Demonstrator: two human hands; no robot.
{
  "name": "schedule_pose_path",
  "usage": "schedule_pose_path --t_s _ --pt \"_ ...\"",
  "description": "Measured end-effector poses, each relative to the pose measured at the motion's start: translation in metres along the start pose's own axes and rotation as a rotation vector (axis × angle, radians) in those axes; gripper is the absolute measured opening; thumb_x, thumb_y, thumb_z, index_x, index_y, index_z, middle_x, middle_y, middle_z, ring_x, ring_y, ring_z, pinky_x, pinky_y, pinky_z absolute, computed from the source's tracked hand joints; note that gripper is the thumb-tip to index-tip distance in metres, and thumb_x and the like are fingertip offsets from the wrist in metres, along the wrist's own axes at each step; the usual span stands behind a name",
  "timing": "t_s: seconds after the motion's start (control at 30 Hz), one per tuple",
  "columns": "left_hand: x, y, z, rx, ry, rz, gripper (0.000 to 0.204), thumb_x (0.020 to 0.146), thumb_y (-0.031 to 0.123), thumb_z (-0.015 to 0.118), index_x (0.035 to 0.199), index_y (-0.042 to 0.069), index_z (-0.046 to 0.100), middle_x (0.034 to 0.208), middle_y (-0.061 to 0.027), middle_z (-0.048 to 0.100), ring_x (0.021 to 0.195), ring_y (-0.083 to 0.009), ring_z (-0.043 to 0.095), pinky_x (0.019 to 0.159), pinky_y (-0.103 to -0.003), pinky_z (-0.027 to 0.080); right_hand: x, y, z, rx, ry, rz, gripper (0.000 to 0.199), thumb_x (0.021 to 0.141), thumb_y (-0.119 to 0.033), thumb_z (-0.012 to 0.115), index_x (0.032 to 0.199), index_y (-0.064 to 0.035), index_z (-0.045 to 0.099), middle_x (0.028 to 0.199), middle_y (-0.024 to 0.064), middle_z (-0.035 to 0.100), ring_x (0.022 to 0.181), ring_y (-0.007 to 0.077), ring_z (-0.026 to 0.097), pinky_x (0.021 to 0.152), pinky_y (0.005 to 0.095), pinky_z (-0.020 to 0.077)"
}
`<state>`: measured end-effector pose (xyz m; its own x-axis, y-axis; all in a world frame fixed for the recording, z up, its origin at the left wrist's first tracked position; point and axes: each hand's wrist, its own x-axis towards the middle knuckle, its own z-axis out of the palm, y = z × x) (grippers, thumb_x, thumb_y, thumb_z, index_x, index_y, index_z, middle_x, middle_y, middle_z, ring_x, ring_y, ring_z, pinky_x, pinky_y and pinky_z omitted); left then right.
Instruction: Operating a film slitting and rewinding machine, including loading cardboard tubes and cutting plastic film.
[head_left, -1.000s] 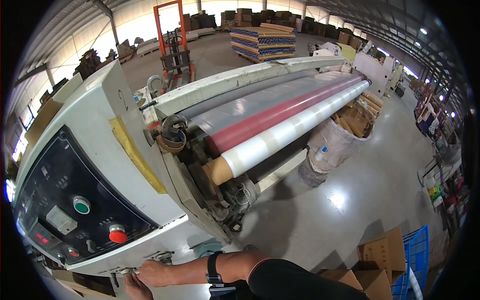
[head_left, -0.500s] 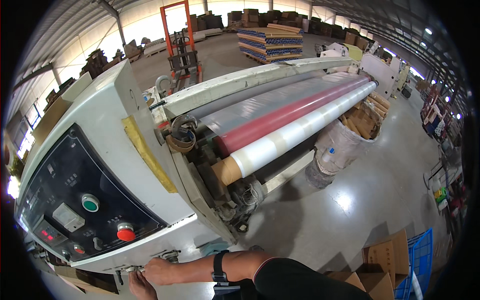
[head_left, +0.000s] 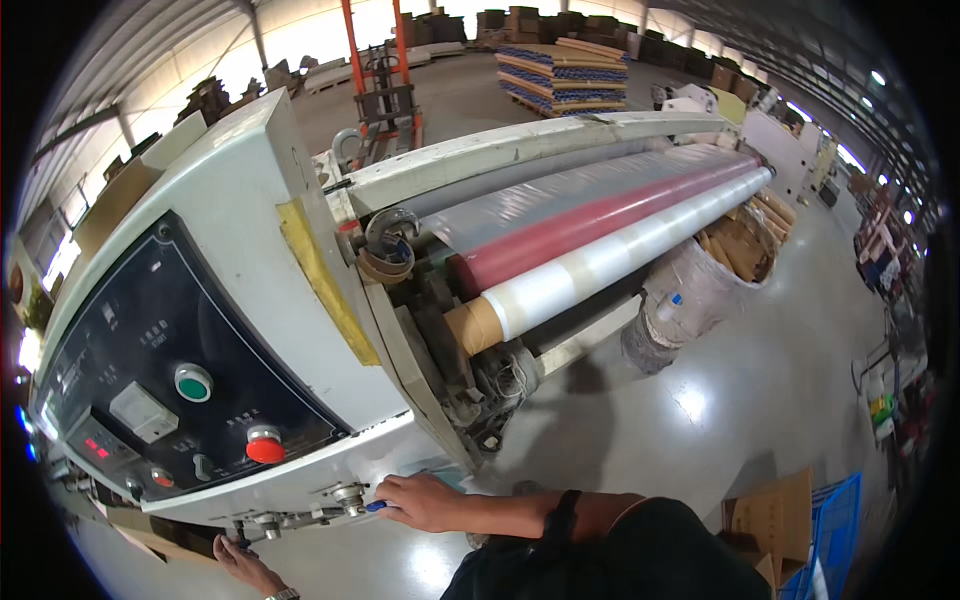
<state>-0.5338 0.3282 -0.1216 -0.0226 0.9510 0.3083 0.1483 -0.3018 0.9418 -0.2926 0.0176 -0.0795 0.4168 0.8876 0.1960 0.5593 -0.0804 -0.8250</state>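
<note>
In the head view, the right hand [head_left: 420,503] is narrowed on a small blue handle [head_left: 379,506], below and to the right of the dark control panel [head_left: 225,345]. Under the panel, the left hand [head_left: 248,569] is beside a black lever [head_left: 239,531]; from here I can't tell whether it grips. A white film roll [head_left: 610,262] and red roller [head_left: 600,226] stretch away, right of the panel.

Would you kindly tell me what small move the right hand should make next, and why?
Probably a slight turn of the blue piece with the right hand: the fingers are on that piece, which sits right beside the round metal fitting below the dark control panel.
</note>
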Motion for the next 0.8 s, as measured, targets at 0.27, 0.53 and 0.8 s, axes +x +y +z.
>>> schedule_pose_path --t_s 0.27,0.53,0.8 --pt "-0.236 -0.087 -0.005 0.208 -0.63 -0.276 0.024 0.088 0.009 0.06 0.11 0.001 0.054 0.091 -0.0081 0.056 0.064 -0.0118 0.055 0.051 -0.022 0.045 -0.125 0.095 -0.094 0.02 0.085 0.182 0.018 0.088 -0.022 0.059 0.098 -0.0067 0.059 0.091 0.0108 0.063 0.081 0.0294 0.062 0.07 0.0375 0.0491" --pt "-0.386 0.138 0.226 0.277 -0.924 0.466 0.053 0.07 0.02 0.078 0.116 0.006 0.054 0.108 -0.0156 0.058 0.087 -0.0327 0.06 0.074 -0.039 0.05 -0.308 0.171 -0.259 -0.118 0.294 0.425 0.015 0.083 -0.015 0.064 0.094 -0.0044 0.063 0.085 0.0131 0.063 0.069 0.0279 0.064 0.063 0.0369 0.0506" --pt "-0.417 0.304 0.395 0.311 -0.802 0.968 0.079 0.052 0.015 0.087 0.122 0.01 0.05 0.131 -0.0185 0.045 0.121 -0.0392 0.043 0.1 -0.048 0.037 -0.366 0.214 -0.459 -0.493 0.5 0.327 0.03 0.073 -0.004 0.068 0.102 -0.0034 0.059 0.104 0.0166 0.059 0.089 0.0357 0.06 0.072 0.0403 0.0507"
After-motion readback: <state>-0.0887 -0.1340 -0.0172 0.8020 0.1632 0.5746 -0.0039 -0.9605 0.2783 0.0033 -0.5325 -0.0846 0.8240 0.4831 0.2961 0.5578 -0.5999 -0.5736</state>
